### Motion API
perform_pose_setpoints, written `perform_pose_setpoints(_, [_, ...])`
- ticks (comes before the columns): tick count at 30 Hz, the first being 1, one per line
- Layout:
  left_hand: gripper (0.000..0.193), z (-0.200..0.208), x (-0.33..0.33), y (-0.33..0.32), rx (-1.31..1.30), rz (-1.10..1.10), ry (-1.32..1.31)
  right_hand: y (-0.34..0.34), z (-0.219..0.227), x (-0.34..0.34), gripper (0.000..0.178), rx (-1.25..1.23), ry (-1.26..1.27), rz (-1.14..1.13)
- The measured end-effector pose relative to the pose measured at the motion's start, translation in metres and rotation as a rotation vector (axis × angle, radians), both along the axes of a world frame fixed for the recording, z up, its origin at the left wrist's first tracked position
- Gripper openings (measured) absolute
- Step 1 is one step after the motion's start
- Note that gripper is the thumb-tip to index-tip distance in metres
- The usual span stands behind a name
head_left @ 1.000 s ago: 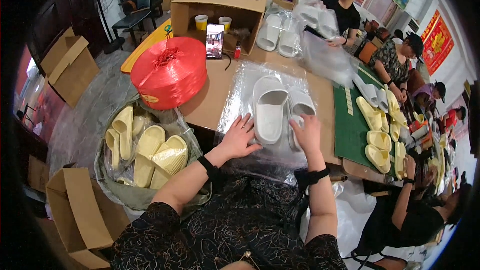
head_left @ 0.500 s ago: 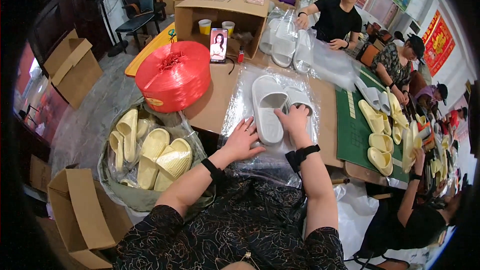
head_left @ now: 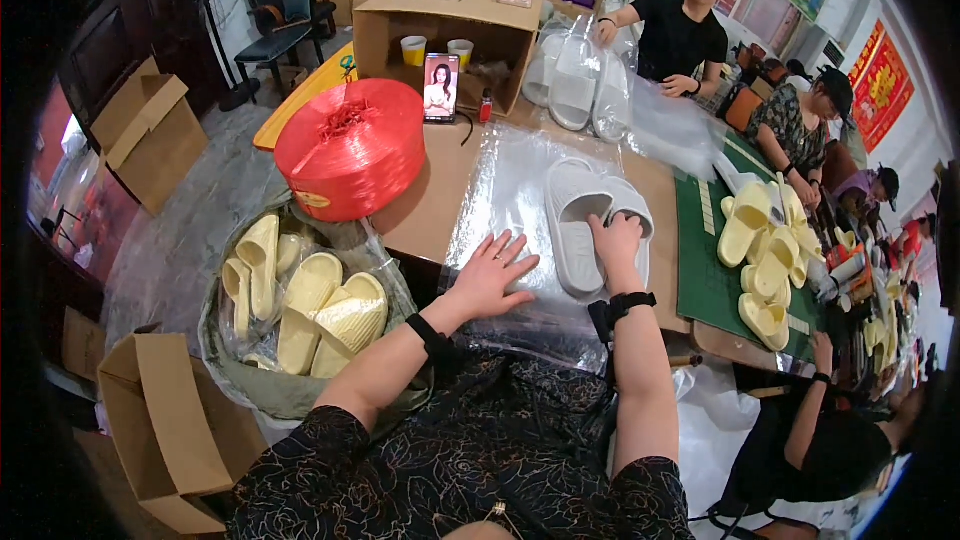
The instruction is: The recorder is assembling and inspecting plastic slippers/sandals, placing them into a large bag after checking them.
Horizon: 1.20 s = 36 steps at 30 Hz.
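Note:
Fingers spread, my left hand point(head_left: 493, 275) lies flat on clear plastic bags point(head_left: 500, 180) at the table's near edge. To its right, my right hand point(head_left: 618, 245) grips a pair of light grey slide slippers point(head_left: 577, 265) by their heel ends. The thumb reaches over the left slipper and the fingers rest on the right one, which the hand partly hides. The slippers lie side by side with toes pointing away from me, over the right part of the plastic.
A large red roll of plastic twine point(head_left: 350, 150) stands at left, above a sack of pale yellow slippers point(head_left: 310, 315). A propped phone point(head_left: 440, 88) leans by an open carton point(head_left: 450, 8). Bagged grey slippers point(head_left: 575, 90) lie ahead. Co-workers sit beside a green mat point(head_left: 715, 285) bearing yellow slippers.
My right hand and the grey slippers have shifted to the right, uncovering more plastic. My left hand has stayed nearly in place. At right, a person's hand has drawn back from the yellow slippers.

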<state>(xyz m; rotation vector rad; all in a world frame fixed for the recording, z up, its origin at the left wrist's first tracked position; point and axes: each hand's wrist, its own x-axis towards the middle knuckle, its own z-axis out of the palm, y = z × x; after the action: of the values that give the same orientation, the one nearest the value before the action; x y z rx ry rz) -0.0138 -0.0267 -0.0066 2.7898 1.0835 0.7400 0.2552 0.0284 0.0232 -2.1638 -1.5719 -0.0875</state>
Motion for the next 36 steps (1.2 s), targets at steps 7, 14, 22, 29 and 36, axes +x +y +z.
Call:
perform_pose_setpoints(7, [0.064, 0.001, 0.003, -0.001, 0.004, -0.007, -0.009, 0.008, -0.014, 0.011, 0.048, 0.064, -0.011, -0.002])
perform_pose_setpoints(14, [0.064, 0.002, 0.0, 0.001, 0.015, -0.004, 0.003, 0.002, -0.015, 0.001, 0.043, 0.163, -0.031, -0.001])
perform_pose_setpoints(22, [0.065, 0.002, 0.002, -0.002, -0.007, 0.002, 0.005, -0.001, -0.013, 0.003, 0.036, 0.182, 0.051, 0.008])
perform_pose_setpoints(29, [0.068, 0.002, 0.006, 0.0, -0.041, 0.0, 0.033, -0.011, -0.005, 0.022, 0.034, 0.529, 0.355, 0.063])
perform_pose_setpoints(36, [0.101, 0.016, 0.002, 0.002, -0.098, -0.025, 0.235, -0.082, 0.022, 0.027, 0.025, 0.794, 0.956, 0.208])
